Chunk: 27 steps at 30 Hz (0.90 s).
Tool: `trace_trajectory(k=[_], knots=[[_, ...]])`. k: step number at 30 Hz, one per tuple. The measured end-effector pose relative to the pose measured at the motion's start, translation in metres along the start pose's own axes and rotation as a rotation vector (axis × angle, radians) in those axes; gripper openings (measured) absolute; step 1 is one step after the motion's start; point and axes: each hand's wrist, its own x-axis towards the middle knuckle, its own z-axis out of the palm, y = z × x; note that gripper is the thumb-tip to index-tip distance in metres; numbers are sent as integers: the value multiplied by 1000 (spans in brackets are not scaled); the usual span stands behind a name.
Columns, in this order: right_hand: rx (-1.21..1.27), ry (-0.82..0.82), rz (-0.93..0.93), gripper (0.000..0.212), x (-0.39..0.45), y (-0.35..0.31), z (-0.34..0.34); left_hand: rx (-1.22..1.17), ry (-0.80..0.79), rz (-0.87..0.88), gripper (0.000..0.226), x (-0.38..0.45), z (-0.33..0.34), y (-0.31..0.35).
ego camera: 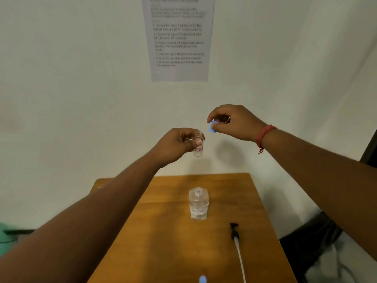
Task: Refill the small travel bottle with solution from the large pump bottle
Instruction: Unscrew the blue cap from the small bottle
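Note:
My left hand point(179, 142) holds the small clear travel bottle point(198, 147) upright in the air above the far end of the table; its neck is uncovered and it carries a small red-edged label. My right hand point(232, 122) is raised just right of it, fingertips pinching a small blue cap point(212, 126), a little apart from the bottle's mouth. The large clear bottle point(198, 203) stands capless on the wooden table point(163, 242), below the hands. Its black pump head with a white tube point(236, 240) lies on the table to the right.
A printed instruction sheet point(178, 37) hangs on the white wall ahead. A small blue object point(202, 279) shows at the near edge of the table. Dark and white cloth point(326, 252) lies to the right of the table.

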Motion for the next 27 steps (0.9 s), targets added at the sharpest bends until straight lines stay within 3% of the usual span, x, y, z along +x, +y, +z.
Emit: trace_trajectory(k=[5, 15, 27], knots=[[28, -96, 59, 15, -38, 49, 69, 6, -29, -110, 23, -31, 33, -69], [64, -281, 169, 14, -124, 116, 179, -67, -83, -337, 15, -88, 92, -180], [35, -504, 368, 21, -213, 171, 290, -47, -113, -519, 29, -130, 151, -270]])
